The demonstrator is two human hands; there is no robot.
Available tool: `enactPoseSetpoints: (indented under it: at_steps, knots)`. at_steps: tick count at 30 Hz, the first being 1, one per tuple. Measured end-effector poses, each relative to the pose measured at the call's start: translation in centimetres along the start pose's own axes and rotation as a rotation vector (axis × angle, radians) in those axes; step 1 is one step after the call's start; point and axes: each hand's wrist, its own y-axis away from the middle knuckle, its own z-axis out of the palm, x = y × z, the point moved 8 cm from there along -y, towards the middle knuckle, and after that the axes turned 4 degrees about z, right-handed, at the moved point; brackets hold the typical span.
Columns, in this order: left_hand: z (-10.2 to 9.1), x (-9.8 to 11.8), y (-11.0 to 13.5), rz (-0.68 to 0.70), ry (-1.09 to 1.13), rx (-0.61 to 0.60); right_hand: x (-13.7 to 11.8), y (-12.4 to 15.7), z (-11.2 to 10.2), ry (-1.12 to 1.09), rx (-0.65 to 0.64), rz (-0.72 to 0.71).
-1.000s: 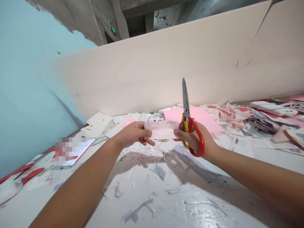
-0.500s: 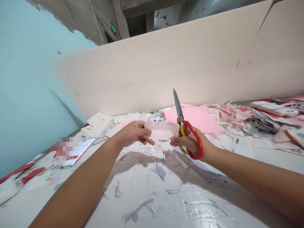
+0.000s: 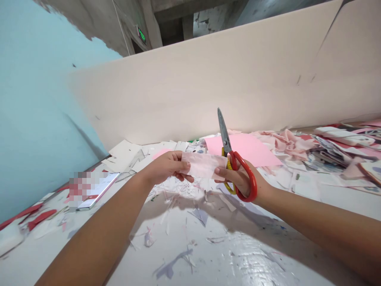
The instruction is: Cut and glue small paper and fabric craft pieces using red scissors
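My left hand (image 3: 166,169) pinches the left end of a pale pink paper strip (image 3: 204,165) between thumb and fingers. My right hand (image 3: 239,180) grips a pair of scissors (image 3: 225,137) by their red and yellow handles. The steel blades are closed and point up and to the left, clear of the paper. The right fingertips touch the strip's right end, just in front of the yellow handle. A larger pink sheet (image 3: 244,147) lies on the table behind the hands.
A white table (image 3: 190,254) is littered with paper scraps. Crumpled pink paper (image 3: 288,145) and stacked printed sheets (image 3: 336,149) lie to the right. A blurred phone (image 3: 95,190) lies at the left, in front of a blue wall (image 3: 38,99). A tall cream board (image 3: 190,95) stands behind.
Since a second ago, the scissors have tilted left and dropped slightly. My right hand has shifted along the strip's right end, and the strip sits a little lower.
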Motion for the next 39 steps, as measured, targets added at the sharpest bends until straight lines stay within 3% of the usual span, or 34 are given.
enactPoseSetpoints:
  at_steps: [2, 6, 11, 16, 22, 27, 30, 34, 39]
  knots:
    - [-0.6, 0.3, -0.2, 0.070, -0.037, 0.090, 0.5, -0.2, 0.1, -0.089, -0.007, 0.035]
    - [-1.5, 2.2, 0.1, 0.373, -0.111, 0.315, 2.2, -0.5, 0.8, -0.336, -0.056, 0.147]
    - [-0.3, 2.6, 0.1, 0.491, -0.055, 0.205, 3.0, -0.2, 2.4, -0.511, -0.183, 0.289]
    - [-0.8, 2.8, 0.3, 0.558, -0.127, 0.272, 2.3, 0.4, 2.6, -0.555, -0.205, 0.325]
    - [-1.1, 1.8, -0.2, 0.447, -0.035, 0.306, 2.2, 0.2, 1.8, -0.365, -0.109, 0.228]
    - [-0.4, 0.2, -0.7, 0.172, 0.217, 0.139, 1.1, 0.1, 0.7, 0.021, 0.001, 0.069]
    - [-0.2, -0.2, -0.5, 0.092, 0.077, 0.085, 0.1, 0.5, 0.0, 0.246, 0.114, 0.045]
    - [-0.6, 0.2, -0.2, 0.092, -0.237, 0.179, -0.8, 0.9, -0.6, 0.393, 0.220, 0.026]
    - [-0.3, 0.5, -0.3, 0.120, -0.220, 0.209, -0.9, 0.7, -0.4, 0.391, 0.175, -0.042]
